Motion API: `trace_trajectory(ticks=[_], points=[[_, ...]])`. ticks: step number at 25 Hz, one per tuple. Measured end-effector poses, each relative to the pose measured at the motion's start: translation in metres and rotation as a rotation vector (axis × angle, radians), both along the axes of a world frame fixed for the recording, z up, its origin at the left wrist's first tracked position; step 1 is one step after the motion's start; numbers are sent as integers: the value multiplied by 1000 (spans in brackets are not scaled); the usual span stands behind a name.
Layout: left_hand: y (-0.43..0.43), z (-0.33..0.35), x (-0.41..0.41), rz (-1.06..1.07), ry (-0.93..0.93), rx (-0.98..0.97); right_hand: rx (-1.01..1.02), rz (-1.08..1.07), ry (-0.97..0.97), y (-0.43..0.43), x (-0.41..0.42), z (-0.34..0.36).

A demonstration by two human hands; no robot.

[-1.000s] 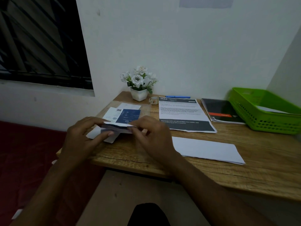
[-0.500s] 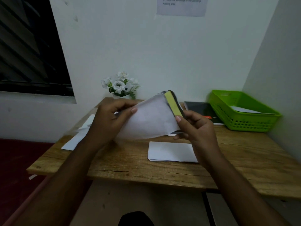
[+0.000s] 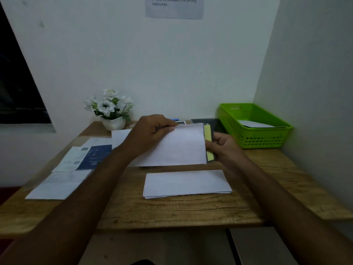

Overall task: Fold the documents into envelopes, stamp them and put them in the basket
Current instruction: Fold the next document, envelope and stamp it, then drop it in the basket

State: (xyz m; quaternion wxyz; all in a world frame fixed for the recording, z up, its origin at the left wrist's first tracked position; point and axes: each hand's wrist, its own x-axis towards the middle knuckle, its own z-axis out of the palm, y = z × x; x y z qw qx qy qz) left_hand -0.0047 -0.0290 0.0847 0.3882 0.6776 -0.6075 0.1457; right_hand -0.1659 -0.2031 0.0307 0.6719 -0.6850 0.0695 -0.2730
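While left hand [image 3: 150, 134] grips envelope [image 3: 179, 148]: right hand [image 3: 225, 150] pinches folded document [image 3: 208, 138] (sticking out), left of basket [image 3: 254, 138].
Next: push it fully home, then stamp.

Light: dim, bluish, even.
Shadows: soft, thin, on desk [image 3: 172, 211] under envelope [image 3: 177, 148].
Blur: notice [image 3: 174, 6] text smeared, leaflet [image 3: 91, 155] print soft.
Edges: wide-angle bend, window [image 3: 15, 88] frame slanted, wall corner [image 3: 266, 60] leaning.

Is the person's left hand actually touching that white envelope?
Touching. The head view shows the left hand pinching the white envelope at its top edge, with the fingertips curled over it.
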Motion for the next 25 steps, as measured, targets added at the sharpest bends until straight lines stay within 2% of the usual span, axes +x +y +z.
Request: trace_trajectory(ticks=[4, 7, 9, 12, 16, 21, 25], points=[[-26, -22, 11, 45, 51, 117, -23, -102, 101, -22, 26, -11], [-31, -45, 13, 206, -89, 387, -54, -184, 120, -31, 35, -19], [-32, -55, 13, 232, -215, 456, -45, -210, 90, -35, 36, -22], [-35, -57, 15, 297, -378, 392, 40, -192, 52, -39, 34, -24], [-35, -55, 15, 296, -405, 302, -26, -146, 104, -38, 33, -22], [-29, -56, 13, 264, -445, 238, -161, -235, 144, -35, 33, -22], [-22, -51, 21, 270, -430, 241, -106, -185, 122, -34, 28, -19]])
